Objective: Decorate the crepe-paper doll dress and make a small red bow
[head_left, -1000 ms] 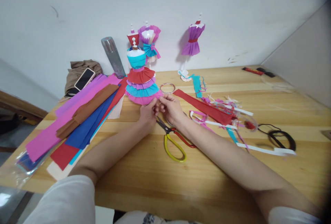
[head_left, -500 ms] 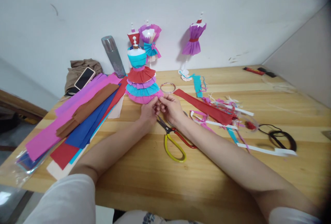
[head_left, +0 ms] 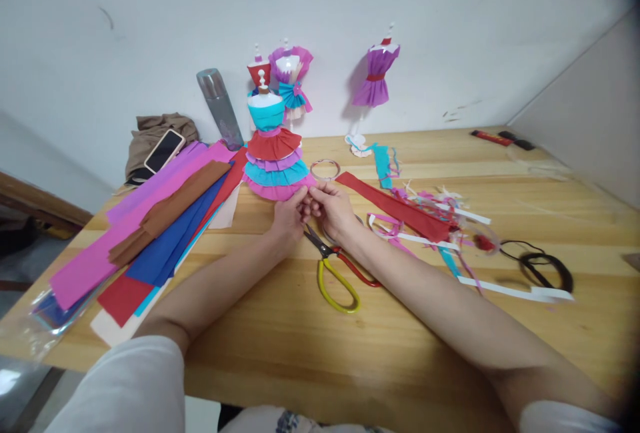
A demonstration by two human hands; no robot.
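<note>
A small dress form (head_left: 265,113) stands upright, wearing a turquoise top and a tiered paper skirt (head_left: 275,165) in red, purple, turquoise and pink. At the lower right of its pink bottom ruffle (head_left: 277,191), my left hand (head_left: 291,214) has its fingers closed on the hem. My right hand (head_left: 333,209) pinches the same ruffle edge from the right, its fingertips close to the left ones. Just below the hands lie scissors (head_left: 327,263) with one yellow and one red handle, partly under my right wrist.
Folded crepe paper strips (head_left: 165,219) fan out at the left, near a phone (head_left: 164,151) and a bottle (head_left: 220,109). Behind stand more dressed forms, one in purple (head_left: 377,76). Paper scraps (head_left: 435,209), a red strip (head_left: 390,205) and black cord (head_left: 555,273) lie to the right.
</note>
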